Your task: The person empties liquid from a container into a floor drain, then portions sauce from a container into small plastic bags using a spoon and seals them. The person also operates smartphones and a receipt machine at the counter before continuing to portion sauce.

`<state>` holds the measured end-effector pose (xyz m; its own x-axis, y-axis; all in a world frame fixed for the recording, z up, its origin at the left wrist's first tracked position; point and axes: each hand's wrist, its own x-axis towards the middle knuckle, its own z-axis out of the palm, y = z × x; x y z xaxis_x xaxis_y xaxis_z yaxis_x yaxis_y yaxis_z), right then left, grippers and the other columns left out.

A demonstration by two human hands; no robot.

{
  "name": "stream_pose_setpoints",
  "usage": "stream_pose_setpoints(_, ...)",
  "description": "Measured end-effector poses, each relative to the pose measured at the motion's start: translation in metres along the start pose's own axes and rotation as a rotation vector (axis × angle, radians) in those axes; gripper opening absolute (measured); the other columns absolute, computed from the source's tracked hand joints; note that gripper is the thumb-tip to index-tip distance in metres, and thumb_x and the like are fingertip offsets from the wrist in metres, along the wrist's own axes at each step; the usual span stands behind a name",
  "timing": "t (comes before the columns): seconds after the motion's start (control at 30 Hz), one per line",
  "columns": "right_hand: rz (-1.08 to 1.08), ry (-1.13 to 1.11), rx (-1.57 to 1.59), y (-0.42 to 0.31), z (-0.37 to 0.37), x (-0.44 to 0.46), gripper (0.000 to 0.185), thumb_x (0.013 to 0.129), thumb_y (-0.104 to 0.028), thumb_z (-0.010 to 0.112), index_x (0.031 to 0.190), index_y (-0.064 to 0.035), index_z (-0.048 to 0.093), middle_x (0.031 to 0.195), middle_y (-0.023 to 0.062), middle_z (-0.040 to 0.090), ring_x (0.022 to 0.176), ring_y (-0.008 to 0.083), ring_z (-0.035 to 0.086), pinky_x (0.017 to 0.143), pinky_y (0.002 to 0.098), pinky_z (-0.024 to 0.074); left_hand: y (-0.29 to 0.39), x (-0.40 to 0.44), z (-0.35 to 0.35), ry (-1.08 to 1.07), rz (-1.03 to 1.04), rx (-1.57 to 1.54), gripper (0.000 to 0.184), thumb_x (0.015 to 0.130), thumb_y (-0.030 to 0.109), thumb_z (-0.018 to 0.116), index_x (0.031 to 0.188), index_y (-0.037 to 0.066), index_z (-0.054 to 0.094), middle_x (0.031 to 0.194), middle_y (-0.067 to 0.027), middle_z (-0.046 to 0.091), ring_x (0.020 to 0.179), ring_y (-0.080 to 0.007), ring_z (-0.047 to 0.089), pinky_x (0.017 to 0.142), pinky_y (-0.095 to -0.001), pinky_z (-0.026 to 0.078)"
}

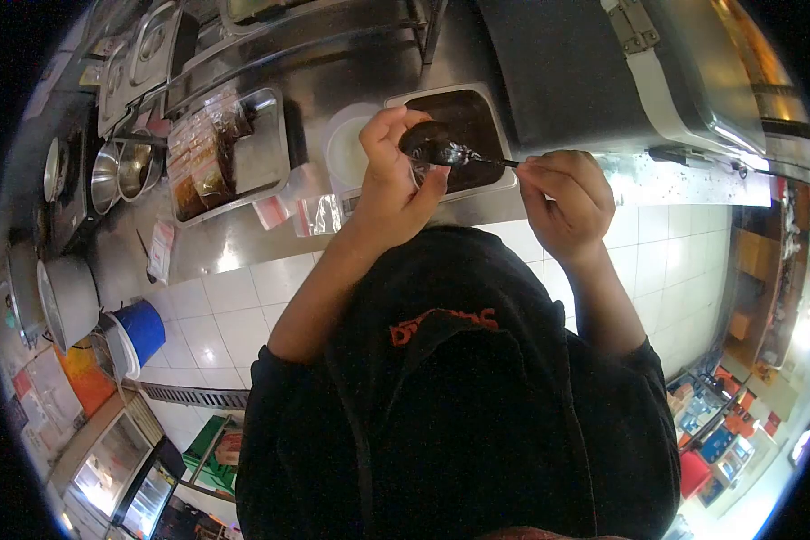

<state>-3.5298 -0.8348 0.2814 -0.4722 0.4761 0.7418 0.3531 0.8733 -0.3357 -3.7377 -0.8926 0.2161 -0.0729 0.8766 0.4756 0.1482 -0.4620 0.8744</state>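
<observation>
My left hand [391, 175] is curled around a small clear plastic bag [426, 142] with dark, glossy contents. A spoon [486, 159] with a thin dark handle reaches into or across the bag's opening; its bowl is hard to separate from the dark contents. The handle's end is pinched in the fingers of my right hand [567, 198]. Both hands are above the front part of a rectangular metal pan [441, 89] that holds a dark brown mass. Partly behind my left hand is a round whitish container [342, 148].
Left of my hands, a metal tray [283, 148] holds several filled zip bags [202, 153]. Flat zip bags [319, 216] lie by the counter's front edge. Metal bowls [106, 175] stand farther left. A large dark appliance [567, 81] borders the right. Below is a white tiled floor [211, 315].
</observation>
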Motion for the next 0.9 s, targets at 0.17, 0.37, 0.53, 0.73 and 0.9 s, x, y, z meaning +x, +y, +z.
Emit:
stream_pose_setpoints(0.17,0.073,-0.062,-0.007,-0.003,0.0,-0.001,0.02,0.067,0.003,0.077,0.082,-0.0058,0.069,0.08,0.0075,0.067,0.069,0.0226,0.066,0.06,0.0327,0.0498,-0.001,-0.004,0.002,0.03,-0.069,-0.052,0.073,0.087,-0.004,0.061,0.14,0.003,0.011,0.124,-0.0169,0.046,0.112,-0.0235,0.051,0.1,-0.0365,0.04)
stream_pose_setpoints(0.37,0.301,-0.105,0.119,-0.006,0.006,-0.011,0.013,0.073,0.001,0.076,0.084,-0.0034,0.07,0.083,0.011,0.068,0.074,0.0247,0.068,0.064,0.0334,0.0535,-0.007,-0.012,-0.007,-0.034,-0.084,0.259,0.068,0.086,0.001,0.061,0.136,0.002,0.015,0.124,-0.018,0.043,0.105,-0.0248,0.053,0.091,-0.0379,0.045)
stream_pose_setpoints(0.53,0.75,-0.3,0.05,0.011,0.014,-0.037,0.013,0.078,-0.013,0.071,0.09,-0.0157,0.073,0.095,0.0059,0.069,0.086,0.0256,0.067,0.076,0.0386,0.0537,-0.044,-0.043,-0.022,0.097,-0.093,0.096,0.059,0.092,0.016,0.062,0.136,0.0,0.025,0.121,-0.0152,0.048,0.106,-0.0266,0.052,0.093,-0.0413,0.044)
stream_pose_setpoints(0.73,0.675,-0.747,-0.19,0.018,0.024,-0.043,0.02,0.08,-0.019,0.062,0.096,-0.0079,0.068,0.105,0.0117,0.066,0.093,0.0308,0.066,0.079,0.0428,0.0532,-0.043,-0.039,-0.048,0.102,-0.152,0.074,0.072,0.092,0.021,0.066,0.14,0.002,0.016,0.124,-0.0173,0.045,0.11,-0.0259,0.049,0.097,-0.0383,0.041)
stream_pose_setpoints(0.9,0.562,-0.485,-0.095,-0.002,0.03,-0.049,0.035,0.078,-0.018,0.063,0.113,-0.0106,0.068,0.12,0.011,0.062,0.116,0.0286,0.056,0.099,0.0422,0.0447,-0.043,-0.044,-0.085,0.091,-0.278,0.202,0.077,0.088,0.032,0.071,0.142,0.007,0.021,0.123,-0.0152,0.048,0.112,-0.0269,0.05,0.095,-0.0426,0.046)
